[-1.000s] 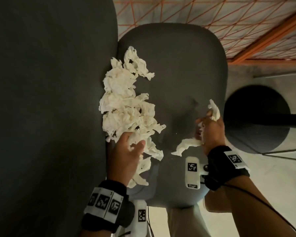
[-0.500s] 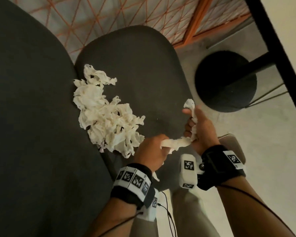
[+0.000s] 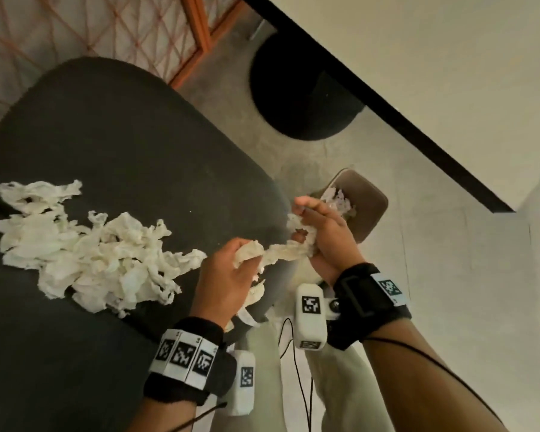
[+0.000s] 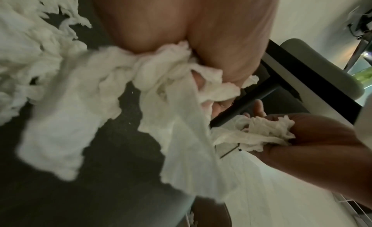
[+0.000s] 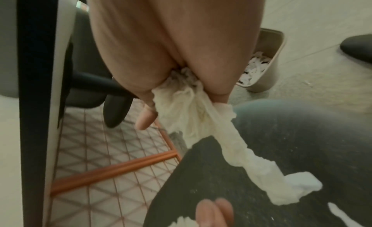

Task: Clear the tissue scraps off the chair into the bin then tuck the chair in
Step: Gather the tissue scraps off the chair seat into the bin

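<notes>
A pile of white tissue scraps [image 3: 85,251] lies on the dark chair seat [image 3: 131,145], toward its left side. My left hand [image 3: 231,269] grips a wad of tissue scraps [image 4: 165,68] at the seat's right edge. My right hand [image 3: 321,232] holds a bunch of tissue [image 5: 187,100] just past that edge, above the floor. A twisted strip of tissue [image 3: 281,252] stretches between the two hands. The beige bin [image 3: 368,210] stands on the floor right behind my right hand, with tissue scraps [image 5: 255,66] inside it.
A dark table edge [image 3: 387,104] runs diagonally across the upper right. A round black base [image 3: 303,95] sits on the floor under it. An orange wire grid [image 3: 106,29] stands behind the chair. My leg [image 3: 262,385] is below the seat edge.
The view has swung right, bringing the bin into sight. Both hands have shifted toward the seat's right edge with their tissue, the right hand now close to the bin.
</notes>
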### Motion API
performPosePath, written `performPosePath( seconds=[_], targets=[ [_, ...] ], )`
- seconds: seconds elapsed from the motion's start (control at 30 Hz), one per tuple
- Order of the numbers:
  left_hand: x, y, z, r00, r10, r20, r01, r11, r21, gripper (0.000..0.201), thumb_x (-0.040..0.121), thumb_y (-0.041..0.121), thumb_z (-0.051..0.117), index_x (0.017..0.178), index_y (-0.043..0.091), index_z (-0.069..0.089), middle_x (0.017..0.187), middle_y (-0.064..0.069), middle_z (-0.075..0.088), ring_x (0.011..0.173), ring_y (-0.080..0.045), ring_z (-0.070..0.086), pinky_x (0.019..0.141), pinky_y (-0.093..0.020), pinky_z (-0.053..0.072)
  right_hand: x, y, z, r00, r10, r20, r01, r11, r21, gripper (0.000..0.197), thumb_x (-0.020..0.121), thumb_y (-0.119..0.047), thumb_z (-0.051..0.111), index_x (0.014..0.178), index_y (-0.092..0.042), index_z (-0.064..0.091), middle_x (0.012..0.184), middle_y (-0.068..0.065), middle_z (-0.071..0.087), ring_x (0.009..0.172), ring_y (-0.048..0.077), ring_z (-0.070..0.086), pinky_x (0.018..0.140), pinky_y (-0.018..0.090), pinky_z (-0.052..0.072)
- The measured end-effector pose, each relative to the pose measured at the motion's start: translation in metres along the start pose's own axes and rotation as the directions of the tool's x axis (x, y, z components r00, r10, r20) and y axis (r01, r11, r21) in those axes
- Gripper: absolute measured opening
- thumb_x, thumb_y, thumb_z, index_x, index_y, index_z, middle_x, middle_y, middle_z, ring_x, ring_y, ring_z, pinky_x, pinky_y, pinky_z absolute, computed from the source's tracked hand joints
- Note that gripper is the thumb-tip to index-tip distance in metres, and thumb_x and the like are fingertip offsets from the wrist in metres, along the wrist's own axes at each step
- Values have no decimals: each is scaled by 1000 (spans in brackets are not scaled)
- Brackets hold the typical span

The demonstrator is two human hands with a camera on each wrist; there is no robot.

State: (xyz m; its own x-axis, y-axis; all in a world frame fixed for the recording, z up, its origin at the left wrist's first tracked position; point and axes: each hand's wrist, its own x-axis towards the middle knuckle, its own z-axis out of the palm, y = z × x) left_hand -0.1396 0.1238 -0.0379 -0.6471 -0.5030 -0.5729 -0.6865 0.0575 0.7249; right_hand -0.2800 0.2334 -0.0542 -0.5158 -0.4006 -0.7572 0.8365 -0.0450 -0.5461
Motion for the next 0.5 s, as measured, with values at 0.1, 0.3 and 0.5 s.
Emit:
performPosePath(
  seconds=[0.1,0.3,0.5],
  targets=[
    [-1,16,25,999,-5,34,5,1000,-7,22,93,36,59,77,21,62,58,10,59,52,3,52,50,-7,39,-5,-6,-32,999,-31,-25,34,987,158,34,93,7,40,70,-12,57,79,5,63,64,15,56,62,29,47],
    [17,34,96,989,80,122,-100,981,168,30,88,30,64,63,17,55,54,4,53,52,-11,47,54,-33,41,-11,-16,-111,990,-45,-131,94,913,396,40,92,11,31,64,-12,49,67,8,55,52,19,54,49,27,51],
    [41,56,174,953,97,286,-188,932,310,27,82,44,62,66,23,58,59,6,59,59,-15,56,57,-32,45,0,-18,-194,953,30,-301,109,894,435,29,88,2,30,73,-15,49,61,3,43,41,10,32,35,19,31]
  ],
)
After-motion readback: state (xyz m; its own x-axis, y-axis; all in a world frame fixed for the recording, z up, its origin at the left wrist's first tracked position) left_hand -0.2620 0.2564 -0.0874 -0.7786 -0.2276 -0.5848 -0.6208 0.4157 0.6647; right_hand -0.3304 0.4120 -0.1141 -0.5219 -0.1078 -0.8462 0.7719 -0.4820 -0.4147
